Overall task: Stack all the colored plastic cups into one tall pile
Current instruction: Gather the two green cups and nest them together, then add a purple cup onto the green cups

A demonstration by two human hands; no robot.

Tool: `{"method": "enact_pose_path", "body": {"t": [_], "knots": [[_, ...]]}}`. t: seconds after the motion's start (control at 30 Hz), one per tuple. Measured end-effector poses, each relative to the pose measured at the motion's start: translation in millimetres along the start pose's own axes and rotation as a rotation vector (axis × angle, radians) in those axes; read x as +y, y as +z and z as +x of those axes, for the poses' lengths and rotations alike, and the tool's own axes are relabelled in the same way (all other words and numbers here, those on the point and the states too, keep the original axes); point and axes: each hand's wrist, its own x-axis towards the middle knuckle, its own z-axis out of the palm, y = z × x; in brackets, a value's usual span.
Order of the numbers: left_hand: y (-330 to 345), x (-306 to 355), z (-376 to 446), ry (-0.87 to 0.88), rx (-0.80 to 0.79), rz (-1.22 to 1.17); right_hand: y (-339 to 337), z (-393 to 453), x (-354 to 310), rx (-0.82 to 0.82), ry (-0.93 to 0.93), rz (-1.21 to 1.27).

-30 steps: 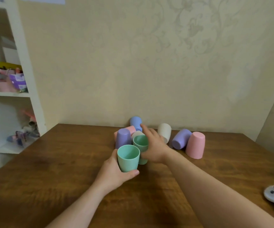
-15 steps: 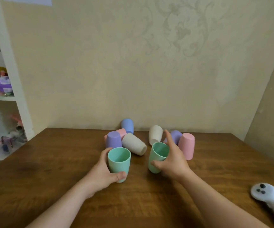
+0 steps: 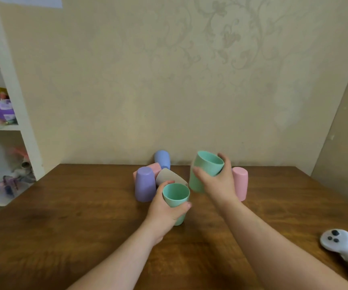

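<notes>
Two hands each grip one green cup: the left hand (image 3: 164,208) wraps an upright green cup (image 3: 176,198) on the counter (image 3: 64,227), the right hand (image 3: 218,183) lifts a tilted green cup (image 3: 203,171). Behind: two pink cups (image 3: 240,183), one purple cup (image 3: 145,186), one blue cup (image 3: 162,162), one beige cup (image 3: 169,176).

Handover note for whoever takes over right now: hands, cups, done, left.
Left hand: grips upright green cup on the table.
Right hand: holds second green cup lifted and tilted, beside it.
Loose behind: purple cup, beige cup on its side, blue cup, pink cup, another pink one.
Done: nothing stacked.
Left: nest all.
</notes>
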Motion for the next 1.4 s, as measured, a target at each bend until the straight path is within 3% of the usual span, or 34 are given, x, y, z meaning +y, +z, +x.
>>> {"method": "enact_pose_path", "body": {"t": [0.17, 0.37, 0.53, 0.67, 0.8, 0.9, 0.97, 1.07, 1.27, 1.4], "knots": [[-1, 3, 3, -0.019, -0.054, -0.018, 24, -1, -24, -0.222, -0.077, -0.025], [2, 4, 5, 0.024, -0.079, 0.028, 33, -23, 30, -0.42, -0.041, -0.13], [-7, 7, 1, -0.002, -0.181, 0.108, 31, -25, 44, -0.432, -0.061, -0.093], [-30, 8, -7, -0.019, -0.306, 0.449, 22, -27, 53, -0.385, -0.042, -0.153], [-63, 15, -1, 0.196, -0.463, 0.891, 13, -26, 52, -0.299, -0.043, -0.209], [-93, 22, 23, 0.553, -0.29, 1.212, 5, -22, 52, -0.259, -0.014, -0.239], [-107, 34, 44, 0.687, -0.19, 1.4, 1, -23, 58, -0.274, -0.015, -0.27], [-112, 57, 71, 0.676, -0.244, 1.661, 0, -31, 72, -0.265, 0.02, -0.283], [-102, 41, 86, 0.519, -0.405, 1.892, 0, -34, 78, -0.246, 0.037, -0.307], [-106, 22, 86, 0.628, -0.237, 1.905, -2, -33, 78, -0.252, 0.031, -0.313]]}}
